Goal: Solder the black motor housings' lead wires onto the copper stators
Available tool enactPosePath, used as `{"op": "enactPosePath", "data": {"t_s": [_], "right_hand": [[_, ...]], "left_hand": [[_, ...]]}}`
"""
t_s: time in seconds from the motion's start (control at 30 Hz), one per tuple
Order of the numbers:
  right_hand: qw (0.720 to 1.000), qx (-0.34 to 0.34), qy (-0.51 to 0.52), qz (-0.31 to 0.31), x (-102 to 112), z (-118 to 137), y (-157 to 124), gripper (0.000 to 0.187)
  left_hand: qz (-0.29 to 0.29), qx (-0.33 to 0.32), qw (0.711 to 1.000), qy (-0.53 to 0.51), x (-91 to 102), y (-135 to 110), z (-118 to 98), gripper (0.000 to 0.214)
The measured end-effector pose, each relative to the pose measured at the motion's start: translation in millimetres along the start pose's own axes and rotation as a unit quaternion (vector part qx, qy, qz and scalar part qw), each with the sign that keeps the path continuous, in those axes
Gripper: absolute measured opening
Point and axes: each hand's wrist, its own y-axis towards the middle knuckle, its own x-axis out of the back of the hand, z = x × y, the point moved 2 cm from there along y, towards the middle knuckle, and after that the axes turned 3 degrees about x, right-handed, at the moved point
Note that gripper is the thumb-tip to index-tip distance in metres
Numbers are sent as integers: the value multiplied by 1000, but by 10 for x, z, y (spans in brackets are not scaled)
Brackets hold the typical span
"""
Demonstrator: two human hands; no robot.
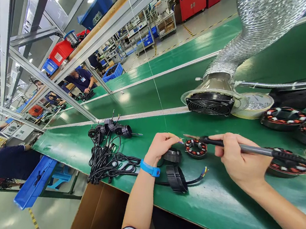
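Note:
My right hand (238, 161) is closed around a soldering iron (258, 151), its tip pointing left toward my left hand. Thin coloured wires (178, 138) are pinched between the thumb and fingers of my left hand (162, 145), which wears a blue wristband (150, 168). Just below the iron's tip lies a small stator with copper windings (195, 155). Beneath my left hand is a round black cap (172, 155). Nearer to me, another black cap (176, 178) lies tilted, with a cable passing through it that ends in coloured wires (204, 172).
Bundled black cables (103, 162) with black caps lie left on the green bench (229, 199). A fume-extraction fan (210, 102) under a foil duct (234, 50) stands behind. Larger stators (283, 118) lie at right. An open cardboard box (100, 212) sits below the edge. Co-workers sit at far left.

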Motion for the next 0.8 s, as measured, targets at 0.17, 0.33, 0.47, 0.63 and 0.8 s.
{"op": "enactPosePath", "data": {"t_s": [0.17, 0.33, 0.47, 0.63, 0.8], "right_hand": [[997, 21, -19, 65, -38, -51, -18, 58], [992, 65, -29, 106, -98, -119, -29, 44], [979, 126, -16, 162, -184, -194, -13, 32], [954, 197, -25, 223, -341, -330, 20, 36], [946, 210, -37, 244, -433, -393, 15, 35]], "left_hand": [[4, -8, 1000, -9, 4, 1, 2, 34], [-2, 5, 1000, 2, -3, 7, 0, 34], [0, -1, 1000, 3, 0, 8, 2, 35], [12, -8, 1000, 5, 11, -9, -15, 27], [18, -18, 999, 33, 4, -14, -16, 25]]}}
